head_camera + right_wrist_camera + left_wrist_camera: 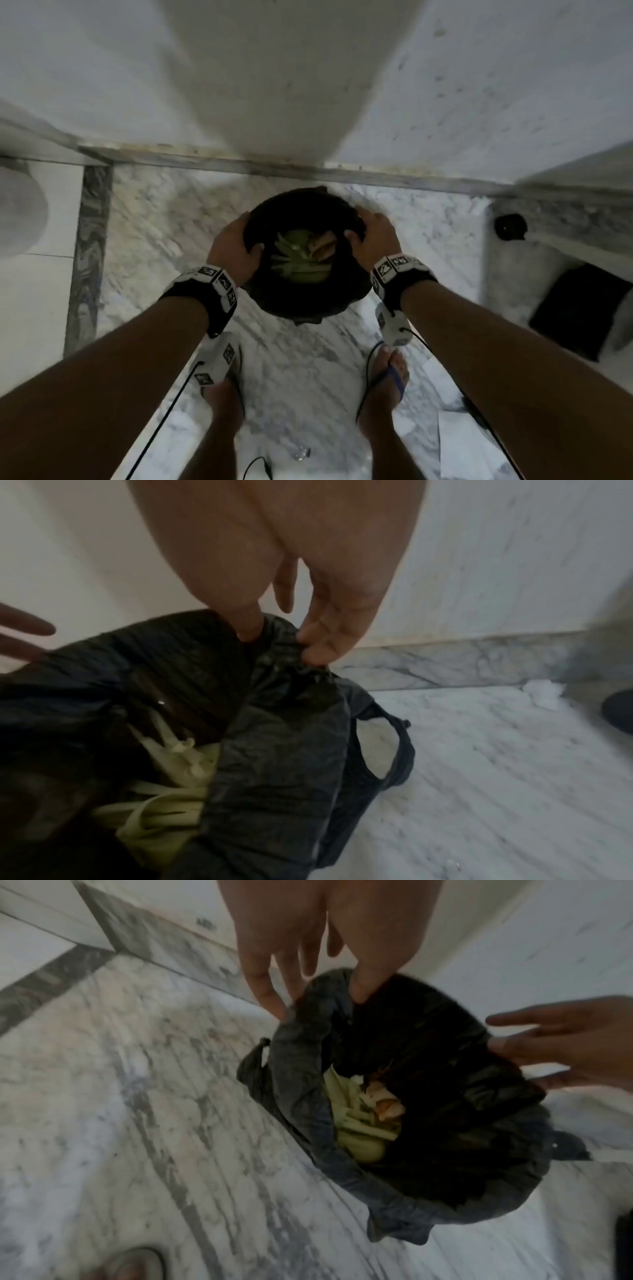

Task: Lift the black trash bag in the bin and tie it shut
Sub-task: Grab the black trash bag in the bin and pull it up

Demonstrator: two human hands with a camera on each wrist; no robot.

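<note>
A black trash bag (301,212) lines the bin on the marble floor, its rim folded over the bin so the bin is almost wholly hidden. Inside lie green vegetable peels (294,260) and brown scraps. My left hand (251,240) holds the bag's left rim, thumb inside and fingers outside; the left wrist view shows this pinch on the rim (318,999). My right hand (356,233) pinches the crumpled right rim (277,639) between thumb and fingers. A loose bag handle loop (394,750) hangs outside on the right.
The bin stands close to a white wall (291,85) with a marble skirting. A black flat object (579,308) and a small round black thing (510,226) lie at the right. My sandalled feet (390,373) and trailing cables are just behind the bin.
</note>
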